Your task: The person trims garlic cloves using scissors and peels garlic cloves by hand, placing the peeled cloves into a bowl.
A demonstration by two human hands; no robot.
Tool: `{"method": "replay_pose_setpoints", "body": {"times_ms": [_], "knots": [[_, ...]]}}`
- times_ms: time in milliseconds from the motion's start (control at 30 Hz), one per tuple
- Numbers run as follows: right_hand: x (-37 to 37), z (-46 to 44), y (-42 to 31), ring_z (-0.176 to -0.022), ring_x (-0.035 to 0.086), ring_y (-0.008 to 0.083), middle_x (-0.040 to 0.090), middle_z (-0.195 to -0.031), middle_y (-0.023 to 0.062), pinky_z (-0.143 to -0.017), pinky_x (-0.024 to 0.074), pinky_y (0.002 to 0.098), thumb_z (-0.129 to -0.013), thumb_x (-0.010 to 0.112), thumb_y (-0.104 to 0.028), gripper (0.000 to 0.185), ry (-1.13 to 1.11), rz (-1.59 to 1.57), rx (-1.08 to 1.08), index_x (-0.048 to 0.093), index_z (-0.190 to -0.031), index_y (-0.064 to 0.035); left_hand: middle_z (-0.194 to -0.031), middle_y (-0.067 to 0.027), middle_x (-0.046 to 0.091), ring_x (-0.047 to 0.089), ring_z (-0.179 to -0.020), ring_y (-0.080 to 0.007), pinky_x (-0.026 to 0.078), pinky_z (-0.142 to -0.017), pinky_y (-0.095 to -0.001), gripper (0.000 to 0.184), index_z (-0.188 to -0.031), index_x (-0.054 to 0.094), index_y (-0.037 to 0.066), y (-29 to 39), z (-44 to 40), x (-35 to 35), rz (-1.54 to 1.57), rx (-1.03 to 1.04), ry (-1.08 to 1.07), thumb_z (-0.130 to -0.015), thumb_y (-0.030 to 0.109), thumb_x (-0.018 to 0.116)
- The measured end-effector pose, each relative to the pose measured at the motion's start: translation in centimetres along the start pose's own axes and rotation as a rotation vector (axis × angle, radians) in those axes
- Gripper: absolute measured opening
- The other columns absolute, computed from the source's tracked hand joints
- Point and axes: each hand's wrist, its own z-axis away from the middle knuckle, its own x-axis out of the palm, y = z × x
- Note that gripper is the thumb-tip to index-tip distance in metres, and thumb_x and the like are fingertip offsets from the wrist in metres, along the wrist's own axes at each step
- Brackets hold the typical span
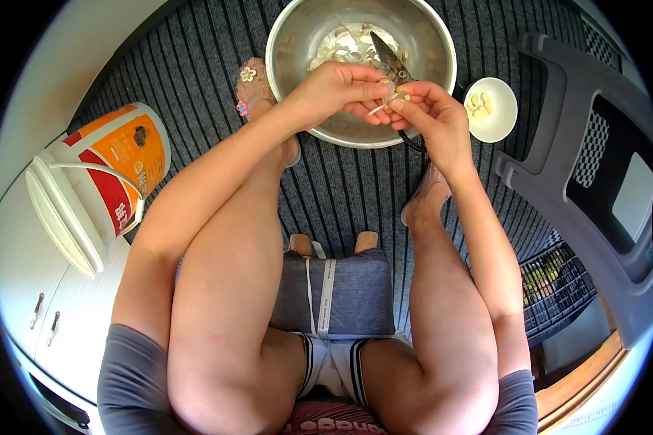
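Two hands meet over one steel basin (279, 65), the left hand (334, 94) and the right hand (441, 119) pinching a garlic clove (395, 98) between their fingertips. It is small and whitish, with papery skin partly loose. One pair of scissors (389, 56) slants past the fingers — whether the right hand grips it, I cannot tell. White peelings (345, 45) lie in the basin; one white bowl (502, 122) holds several pale cloves (479, 106). Letters reading "nage" mark the reddish cloth (334, 422) — the orange-and-red bucket (112, 156) bears white characters, too turned to read.
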Motion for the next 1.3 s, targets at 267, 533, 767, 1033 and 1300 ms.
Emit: {"method": "replay_pose_setpoints", "body": {"times_ms": [267, 533, 767, 1033, 1300], "knots": [[-0.9, -0.4, 1.0, -0.078, 0.065, 0.0158, 0.066, -0.087, 0.0108, -0.069, 0.0537, 0.0237, -0.086, 0.062, -0.004, 0.019, 0.188, -0.289, 0.102, 0.058, -0.103, 0.0042, -0.089, -0.0097, 0.066, 0.065, -0.076, -0.0159, 0.056, -0.073, -0.0263, 0.027, -0.108, 0.058, -0.001, -0.6, -0.2, -0.6, 0.036, 0.014, 0.142, -0.091, 0.019, 0.063], [0.6, -0.2, 1.2, -0.072, 0.057, 0.0111, 0.063, -0.079, 0.0035, -0.063, 0.0457, 0.0232, -0.079, 0.066, -0.005, 0.031, 0.101, 0.48, -0.255, 0.06, -0.109, -0.0008, -0.089, -0.0136, 0.068, 0.067, -0.076, -0.0161, 0.056, -0.066, -0.0237, 0.031, -0.101, 0.062, -0.006, 0.5, -0.1, 1.7, -0.184, -0.039, 0.18, -0.085, 0.02, 0.069], [0.5, 0.2, 0.2, -0.064, 0.055, 0.0111, 0.062, -0.075, 0.0041, -0.06, 0.0462, 0.0251, -0.078, 0.07, -0.009, 0.025, 0.213, 0.447, -0.139, 0.064, -0.1, 0.0002, -0.088, -0.011, 0.069, 0.067, -0.075, -0.0149, 0.055, -0.067, -0.0246, 0.028, -0.102, 0.067, -0.003, 0.3, -0.3, 1.6, -0.339, 0.085, 0.161, -0.089, 0.021, 0.063], [0.8, 0.2, 0.0, -0.065, 0.056, 0.0095, 0.063, -0.073, 0.0038, -0.061, 0.0467, 0.0244, -0.077, 0.073, -0.012, 0.026, 0.209, 0.451, -0.149, 0.062, -0.098, 0.0009, -0.083, -0.0115, 0.07, 0.067, -0.071, -0.0144, 0.054, -0.067, -0.025, 0.021, -0.099, 0.068, -0.003, 0.6, -0.2, 1.6, -0.33, 0.135, 0.177, -0.089, 0.015, 0.059], [1.1, 0.2, 1.1, -0.066, 0.058, 0.0092, 0.065, -0.074, 0.005, -0.06, 0.0469, 0.0232, -0.077, 0.074, -0.012, 0.027, 0.234, 0.392, -0.181, 0.06, -0.097, 0.0002, -0.082, -0.0117, 0.069, 0.067, -0.071, -0.0147, 0.054, -0.066, -0.0244, 0.021, -0.097, 0.067, -0.004, 0.6, -0.1, 1.3, -0.371, 0.146, 0.205, -0.088, 0.013, 0.057]]}}
